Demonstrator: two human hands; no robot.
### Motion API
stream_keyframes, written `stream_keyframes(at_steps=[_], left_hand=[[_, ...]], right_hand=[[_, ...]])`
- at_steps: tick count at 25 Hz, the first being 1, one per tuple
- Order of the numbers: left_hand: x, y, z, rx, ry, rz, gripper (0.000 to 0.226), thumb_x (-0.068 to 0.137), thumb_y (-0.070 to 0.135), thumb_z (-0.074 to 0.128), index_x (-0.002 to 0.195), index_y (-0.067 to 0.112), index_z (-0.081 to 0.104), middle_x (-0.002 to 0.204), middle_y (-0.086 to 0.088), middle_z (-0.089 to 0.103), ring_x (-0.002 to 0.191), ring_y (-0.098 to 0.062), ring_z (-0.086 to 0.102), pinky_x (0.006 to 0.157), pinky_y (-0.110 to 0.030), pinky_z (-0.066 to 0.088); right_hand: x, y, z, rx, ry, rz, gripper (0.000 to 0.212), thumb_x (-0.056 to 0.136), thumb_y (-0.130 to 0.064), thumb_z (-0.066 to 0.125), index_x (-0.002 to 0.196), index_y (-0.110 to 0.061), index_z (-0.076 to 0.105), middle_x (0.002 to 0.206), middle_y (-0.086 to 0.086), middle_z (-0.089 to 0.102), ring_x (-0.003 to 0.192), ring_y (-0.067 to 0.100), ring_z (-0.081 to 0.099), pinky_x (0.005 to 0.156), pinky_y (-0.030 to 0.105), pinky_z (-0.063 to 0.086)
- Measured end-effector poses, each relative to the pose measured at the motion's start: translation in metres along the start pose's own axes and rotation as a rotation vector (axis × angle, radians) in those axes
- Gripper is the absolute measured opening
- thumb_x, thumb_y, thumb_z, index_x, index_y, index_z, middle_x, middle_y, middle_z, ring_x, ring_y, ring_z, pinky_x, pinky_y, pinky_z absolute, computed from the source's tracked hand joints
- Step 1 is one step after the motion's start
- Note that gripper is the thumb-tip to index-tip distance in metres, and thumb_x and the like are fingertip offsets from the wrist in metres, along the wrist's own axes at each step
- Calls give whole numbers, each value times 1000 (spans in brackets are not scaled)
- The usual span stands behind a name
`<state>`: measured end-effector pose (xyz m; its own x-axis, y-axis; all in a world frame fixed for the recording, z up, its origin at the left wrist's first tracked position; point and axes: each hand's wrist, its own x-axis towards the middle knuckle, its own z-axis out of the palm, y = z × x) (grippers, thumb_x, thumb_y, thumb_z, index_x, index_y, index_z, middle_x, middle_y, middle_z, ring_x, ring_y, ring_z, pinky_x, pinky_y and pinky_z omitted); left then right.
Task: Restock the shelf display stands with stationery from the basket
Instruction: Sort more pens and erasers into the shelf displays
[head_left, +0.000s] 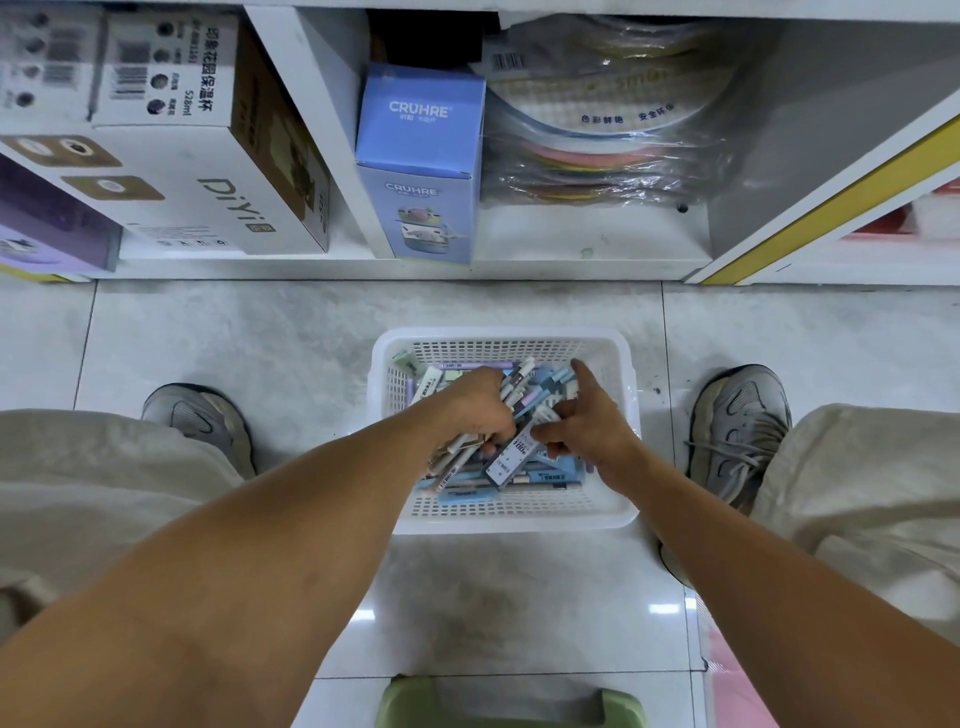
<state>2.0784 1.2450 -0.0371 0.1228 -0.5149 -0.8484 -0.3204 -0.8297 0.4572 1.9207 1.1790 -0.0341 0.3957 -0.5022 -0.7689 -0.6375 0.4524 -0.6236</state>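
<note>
White perforated basket (498, 512) sat on the floor tiles (234, 332) below the shelf, heaped with pastel pens; left hand (475, 402) gripped a pen bundle (519, 387), right hand (584, 421) pinched a dark labelled box (511, 457).

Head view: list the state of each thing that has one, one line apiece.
basket: upright on the floor, holds loose stationery.
left hand: in the basket, grips a bundle of pens.
right hand: in the basket, index finger straight, other fingers pinch a dark flat pack.
blue CRUHRE box: closed, upright on the bottom shelf.
DiYi box: closed, lying on the shelf.
</note>
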Motion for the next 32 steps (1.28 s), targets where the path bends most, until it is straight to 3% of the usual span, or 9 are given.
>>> stream_keyframes(at_steps=[1, 4, 7, 10, 16, 19, 22, 25, 32], left_hand=[[1, 0, 1, 16, -2, 1, 38, 66, -9, 71, 97, 9, 59, 80, -13, 73, 63, -22, 72, 51, -28, 55], [2, 0, 2, -27, -22, 5, 37, 70, -11, 70, 100, 8, 58, 84, -17, 72, 59, -23, 69, 53, -32, 58], [1, -4, 3, -59, -69, 2, 38, 75, -10, 68, 107, 5, 55, 87, -20, 72, 57, -23, 67, 57, -34, 59], [0, -10, 2, -100, -91, -2, 39, 79, -6, 67, 114, 5, 55, 86, -17, 72, 61, -22, 69, 65, -37, 61], [2, -7, -1, -264, -53, 72, 37, 74, -11, 69, 107, 4, 64, 85, -21, 72, 61, -25, 70, 59, -36, 59], [4, -2, -2, -282, -25, 101, 30, 74, -7, 70, 101, 4, 65, 84, -22, 71, 60, -26, 67, 62, -42, 61], [2, 0, -5, -268, 31, 127, 28, 72, -3, 71, 98, 5, 64, 83, -21, 71, 60, -25, 68, 60, -41, 61], [-3, 2, -8, -342, 32, 188, 24, 73, -2, 71, 95, 2, 64, 73, -17, 71, 58, -24, 68, 61, -42, 61], [-38, 35, -17, -490, -3, 358, 15, 76, -2, 69, 88, 3, 62, 70, -19, 65, 61, -29, 65, 62, -40, 56]], right_hand=[[1, 0, 0, 27, 13, -2, 102, 75, 18, 71, 154, -24, 22, 86, 13, 70, 54, 12, 65, 49, 26, 52], [2, -4, -3, -54, -11, -65, 78, 73, 18, 70, 138, -17, 44, 82, 13, 71, 52, 10, 64, 47, 25, 51], [1, -9, -5, -106, -46, -78, 67, 72, 18, 69, 126, -17, 53, 84, 20, 72, 49, 13, 60, 47, 28, 50], [0, -12, -7, -140, -86, -90, 65, 74, 19, 67, 125, -19, 56, 87, 22, 72, 54, 17, 59, 49, 28, 50], [3, -23, -3, -261, -149, -116, 73, 76, 16, 69, 133, -27, 53, 83, 18, 69, 53, 16, 58, 47, 23, 48], [4, -24, -4, -215, -100, -92, 73, 76, 15, 70, 133, -26, 50, 87, 19, 70, 56, 19, 59, 51, 26, 50], [6, -21, -11, -220, -5, -75, 43, 79, 11, 67, 117, -9, 62, 76, 12, 65, 48, 11, 59, 50, 24, 52], [8, -16, -18, -270, 86, -81, 21, 81, 5, 65, 98, -6, 71, 74, 8, 62, 42, 5, 58, 47, 19, 51], [-5, -34, -24, -429, 81, -140, 15, 79, 3, 67, 85, -11, 71, 64, 7, 66, 47, 12, 62, 48, 23, 52]])
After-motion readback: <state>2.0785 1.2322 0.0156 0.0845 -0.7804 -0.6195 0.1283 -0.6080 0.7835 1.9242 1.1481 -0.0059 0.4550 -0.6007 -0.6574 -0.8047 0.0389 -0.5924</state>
